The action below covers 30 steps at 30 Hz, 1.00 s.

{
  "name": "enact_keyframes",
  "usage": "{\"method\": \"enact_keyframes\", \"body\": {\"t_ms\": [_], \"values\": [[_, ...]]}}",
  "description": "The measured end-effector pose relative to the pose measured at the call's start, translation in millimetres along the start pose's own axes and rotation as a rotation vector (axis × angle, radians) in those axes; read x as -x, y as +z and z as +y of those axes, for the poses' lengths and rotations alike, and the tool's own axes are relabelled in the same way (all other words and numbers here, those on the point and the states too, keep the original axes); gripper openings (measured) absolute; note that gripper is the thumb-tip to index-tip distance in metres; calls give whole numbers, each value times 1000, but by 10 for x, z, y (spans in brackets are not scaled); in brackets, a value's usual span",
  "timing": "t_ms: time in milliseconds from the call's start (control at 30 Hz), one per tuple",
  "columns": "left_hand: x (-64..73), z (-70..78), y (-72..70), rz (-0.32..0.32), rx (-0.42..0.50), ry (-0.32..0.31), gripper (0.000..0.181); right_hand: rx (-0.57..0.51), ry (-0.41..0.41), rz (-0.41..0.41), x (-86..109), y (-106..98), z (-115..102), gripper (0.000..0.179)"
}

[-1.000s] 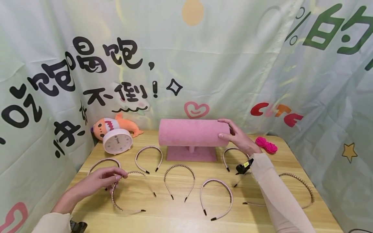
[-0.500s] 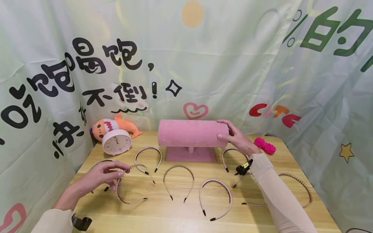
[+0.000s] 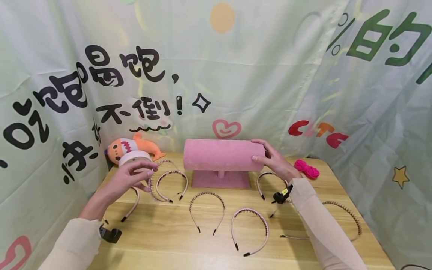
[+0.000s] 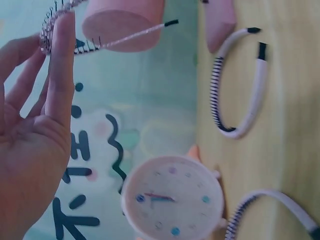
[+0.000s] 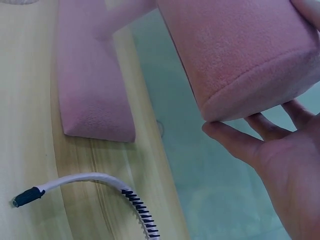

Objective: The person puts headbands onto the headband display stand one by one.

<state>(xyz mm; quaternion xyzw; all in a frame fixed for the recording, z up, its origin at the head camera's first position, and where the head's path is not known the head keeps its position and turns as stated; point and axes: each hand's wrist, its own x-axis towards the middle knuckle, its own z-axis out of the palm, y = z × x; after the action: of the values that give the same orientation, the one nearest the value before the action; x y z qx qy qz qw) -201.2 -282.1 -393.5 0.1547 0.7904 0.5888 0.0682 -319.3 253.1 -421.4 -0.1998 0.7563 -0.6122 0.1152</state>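
My left hand pinches a thin beaded headband between thumb and fingers. It is raised above the left side of the table, overlapping the white clock and a headband lying on the table in the head view. Its tip points toward the stand's roll in the left wrist view. My right hand grips the right end of a pink plush headband stand, thumb in front and fingers over the top. The stand's horizontal roll sits on a short post above a flat base.
Several headbands lie about the wooden table, among them a middle one, a front one and one at the right. An orange plush shark lies behind the clock. Pink yarn lies at the back right. Curtains enclose the back and sides.
My left hand has lifted the headband and carried it up, back and to the right, toward the stand. The right hand stays on the roll's end.
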Motion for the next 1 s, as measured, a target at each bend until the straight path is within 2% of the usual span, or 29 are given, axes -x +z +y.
{"method": "enact_keyframes", "body": {"t_ms": [133,367,667,1000], "values": [[-167,128,15,38,-7,-8,38,2,-2,-1,0,11,11,63],[-384,293,83,60,-45,-90,45,-6,5,-6,14,17,-7,64],[-684,421,164,68,-63,-108,46,-2,2,-7,22,-2,-2,64],[-938,521,266,68,-51,-109,47,-19,5,-9,18,-14,4,64]]}}
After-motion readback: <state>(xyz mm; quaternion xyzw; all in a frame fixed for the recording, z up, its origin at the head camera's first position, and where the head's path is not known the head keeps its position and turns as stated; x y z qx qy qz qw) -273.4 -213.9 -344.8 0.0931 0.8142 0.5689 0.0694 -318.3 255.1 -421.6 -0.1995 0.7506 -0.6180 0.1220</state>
